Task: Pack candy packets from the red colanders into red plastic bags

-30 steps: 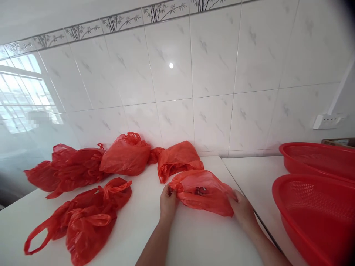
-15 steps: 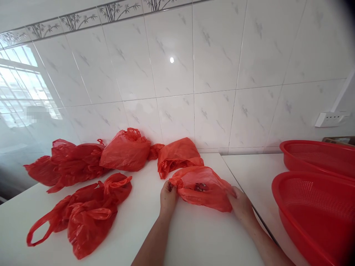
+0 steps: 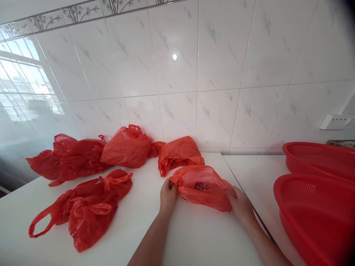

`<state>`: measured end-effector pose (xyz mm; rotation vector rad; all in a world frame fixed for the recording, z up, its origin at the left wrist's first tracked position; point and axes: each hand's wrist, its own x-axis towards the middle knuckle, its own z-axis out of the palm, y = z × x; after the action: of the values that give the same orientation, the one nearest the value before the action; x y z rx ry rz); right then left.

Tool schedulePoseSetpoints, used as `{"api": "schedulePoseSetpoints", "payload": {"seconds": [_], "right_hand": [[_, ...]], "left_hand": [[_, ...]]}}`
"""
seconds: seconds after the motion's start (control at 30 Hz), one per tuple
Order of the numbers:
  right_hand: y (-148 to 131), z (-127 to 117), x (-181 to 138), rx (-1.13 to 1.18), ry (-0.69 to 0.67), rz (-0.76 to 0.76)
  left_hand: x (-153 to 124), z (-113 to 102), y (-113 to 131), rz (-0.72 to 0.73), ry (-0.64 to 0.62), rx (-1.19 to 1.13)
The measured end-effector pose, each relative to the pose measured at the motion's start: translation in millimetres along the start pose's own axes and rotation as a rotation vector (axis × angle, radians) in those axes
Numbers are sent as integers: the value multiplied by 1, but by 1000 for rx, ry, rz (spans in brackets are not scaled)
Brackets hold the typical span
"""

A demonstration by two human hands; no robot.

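Note:
A thin red plastic bag [image 3: 213, 177] lies stretched between my two hands on the white table. Through its opening some small dark red and brown items [image 3: 200, 186] show; their kind is too small to make out. At the bag's left end, my left hand [image 3: 168, 194] pinches the bunched plastic with closed fingers. My right hand [image 3: 240, 202] grips the right end, thumb on top and the other fingers partly hidden. Just behind it sits another red plastic bag [image 3: 181, 151], its crumpled mouth facing me.
Several filled red bags [image 3: 126, 149] line the tiled wall at the back left. Knotted red bags [image 3: 91, 218] lie at the front left. Two red plastic baskets [image 3: 288, 218] stand on the right, past a seam in the tabletop. A socket [image 3: 334, 122] is on the wall.
The view has shifted slightly. Both hands keep hold of the bag's ends, and the bag has hardly moved.

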<state>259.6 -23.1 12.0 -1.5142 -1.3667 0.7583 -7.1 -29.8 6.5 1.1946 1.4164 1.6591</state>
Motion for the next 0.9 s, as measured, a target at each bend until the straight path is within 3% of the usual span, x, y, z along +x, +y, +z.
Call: {"api": "schedulePoseSetpoints", "payload": {"seconds": [0.47,0.67,0.8,0.9], "right_hand": [[4,-2,1,-59,-69,30],[-1,-2,-2,-70,-85,46],[1,-7,-1,14,5,68],[4,-13,3,254,151,112]], "left_hand": [[1,2,-3,4,23,-33],[1,2,-2,-10,98,-93],[2,-3,4,-45,193,-192],[3,-8,9,-108,216,-353]]}}
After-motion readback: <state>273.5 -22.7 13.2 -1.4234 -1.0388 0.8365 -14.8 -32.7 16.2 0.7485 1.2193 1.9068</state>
